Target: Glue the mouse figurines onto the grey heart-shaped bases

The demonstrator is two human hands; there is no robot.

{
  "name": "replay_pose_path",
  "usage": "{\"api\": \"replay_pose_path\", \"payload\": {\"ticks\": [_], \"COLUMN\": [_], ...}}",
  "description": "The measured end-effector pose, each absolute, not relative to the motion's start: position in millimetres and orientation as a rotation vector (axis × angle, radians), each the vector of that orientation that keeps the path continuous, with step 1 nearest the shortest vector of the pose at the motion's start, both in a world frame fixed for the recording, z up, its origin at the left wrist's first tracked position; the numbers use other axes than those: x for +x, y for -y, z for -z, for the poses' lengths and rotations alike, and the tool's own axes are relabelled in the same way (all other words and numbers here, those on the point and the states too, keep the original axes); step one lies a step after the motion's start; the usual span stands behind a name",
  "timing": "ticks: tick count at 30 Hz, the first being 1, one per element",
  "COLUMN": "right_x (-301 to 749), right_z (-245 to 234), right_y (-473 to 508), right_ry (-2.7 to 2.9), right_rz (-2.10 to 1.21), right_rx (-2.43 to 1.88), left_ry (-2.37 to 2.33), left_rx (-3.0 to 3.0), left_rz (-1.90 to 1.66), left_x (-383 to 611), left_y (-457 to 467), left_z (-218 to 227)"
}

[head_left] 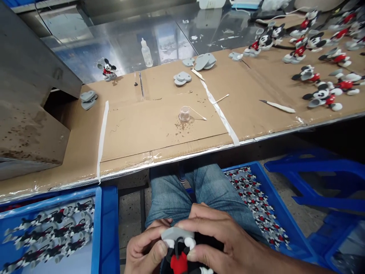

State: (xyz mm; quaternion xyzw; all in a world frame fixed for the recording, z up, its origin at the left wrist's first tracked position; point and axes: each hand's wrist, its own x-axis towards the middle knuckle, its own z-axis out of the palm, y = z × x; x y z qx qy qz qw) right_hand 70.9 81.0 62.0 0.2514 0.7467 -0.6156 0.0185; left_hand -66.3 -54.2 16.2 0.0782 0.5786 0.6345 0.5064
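Note:
Low over my lap, my left hand (145, 245) and my right hand (219, 232) are both closed around a cartoon mouse figurine (179, 262) with red shorts. It is turned upside down, its white feet against a grey base plate (174, 233). Fingers of both hands press along the plate's far edge, and each thumb rests near a foot. The figurine's head is out of sight below. On the bench ahead stands a small clear cup (184, 113) with a cotton swab (198, 114) leaning from it.
Grey base plates (182, 78) lie in small piles on the cardboard-covered bench (137, 129). A dropper bottle (146, 53), a craft knife (278, 106) and several figurines (325, 95) are there too. Blue trays of figurines flank me at left (98, 228) and right (285, 209). A metal housing (31, 95) stands left.

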Motion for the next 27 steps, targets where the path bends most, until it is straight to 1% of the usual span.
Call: {"api": "replay_pose_path", "payload": {"ticks": [5, 15, 19, 25, 27], "right_x": [72.9, 69.9, 68.1, 64.4, 64.2], "right_z": [-52.2, -48.8, -46.3, -25.8, -14.2], "right_y": [-79.3, -77.9, -77.8, -79.7, -78.5], "right_ry": [-2.263, -2.256, -2.203, -1.952, -1.733], "right_rz": [2.042, 2.038, 2.054, 2.318, 2.475], "right_rx": [0.831, 0.889, 0.990, 1.046, 1.055], "left_ry": [-1.357, -1.319, -1.338, -1.270, -1.243], "left_rx": [0.046, -0.086, -0.144, -0.328, -0.355], "left_rz": [-1.528, -1.529, -1.488, -1.358, -1.333], "left_x": [-66.5, -65.5, -66.2, -64.4, -63.6], "left_y": [54.5, 56.3, 54.6, 49.4, 49.2], "left_z": [-13.8, -10.9, -9.2, -5.1, 0.9]}}
